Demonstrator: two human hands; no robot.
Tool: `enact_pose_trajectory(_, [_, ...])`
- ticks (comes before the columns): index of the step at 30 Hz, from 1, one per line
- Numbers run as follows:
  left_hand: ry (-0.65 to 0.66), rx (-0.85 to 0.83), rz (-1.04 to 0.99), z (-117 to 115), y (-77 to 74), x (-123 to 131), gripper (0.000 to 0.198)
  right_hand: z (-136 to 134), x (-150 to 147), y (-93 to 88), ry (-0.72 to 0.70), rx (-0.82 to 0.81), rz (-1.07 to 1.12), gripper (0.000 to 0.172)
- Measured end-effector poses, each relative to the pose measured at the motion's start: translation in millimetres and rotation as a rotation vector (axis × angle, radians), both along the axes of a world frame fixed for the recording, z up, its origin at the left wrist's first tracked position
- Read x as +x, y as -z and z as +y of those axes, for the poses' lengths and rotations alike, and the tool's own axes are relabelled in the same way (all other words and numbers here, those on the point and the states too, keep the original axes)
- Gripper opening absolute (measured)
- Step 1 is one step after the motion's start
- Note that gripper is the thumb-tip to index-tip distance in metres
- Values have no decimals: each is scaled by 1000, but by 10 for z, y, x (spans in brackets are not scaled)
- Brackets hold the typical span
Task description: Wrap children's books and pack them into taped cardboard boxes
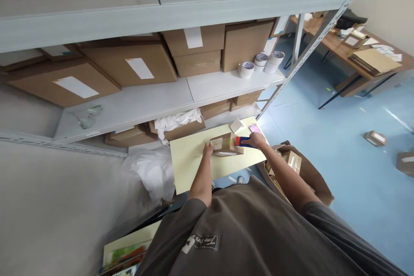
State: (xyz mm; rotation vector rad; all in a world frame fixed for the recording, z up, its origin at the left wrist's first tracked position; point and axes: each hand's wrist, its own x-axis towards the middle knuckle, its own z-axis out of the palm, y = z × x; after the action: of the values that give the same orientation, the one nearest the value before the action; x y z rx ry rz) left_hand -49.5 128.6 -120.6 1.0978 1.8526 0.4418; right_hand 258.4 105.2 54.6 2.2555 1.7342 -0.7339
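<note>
A small brown cardboard box (222,148) lies on the pale yellow tabletop (185,159). My left hand (208,149) grips its left end, with the fingers partly hidden. In my right hand (257,140) is a blue and orange tape dispenser (243,141), its orange front against the box's right part. Clear or tan tape seems to lie across the box top, though the detail is too small to be sure. Beyond the box sit a small white block-like item (237,125) and a pink flat item (255,129).
Grey metal shelving (223,86) rises beyond the tabletop, holding cartons and white tape rolls (246,70). To the right stands a large open carton (312,168) of small boxes. A white plastic bag (152,172) lies left. Another small box (375,138) rests on the blue floor.
</note>
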Motion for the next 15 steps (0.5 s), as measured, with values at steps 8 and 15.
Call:
enact_pose_trajectory(8, [22,244,-225,1,-388,-401,56,281,-1505,-198,-198,-13,82,64])
enact_pose_trajectory(15, [-63,189,-137,-157,-465,-346,52,393,-1876,-255,-320,-18,52,62])
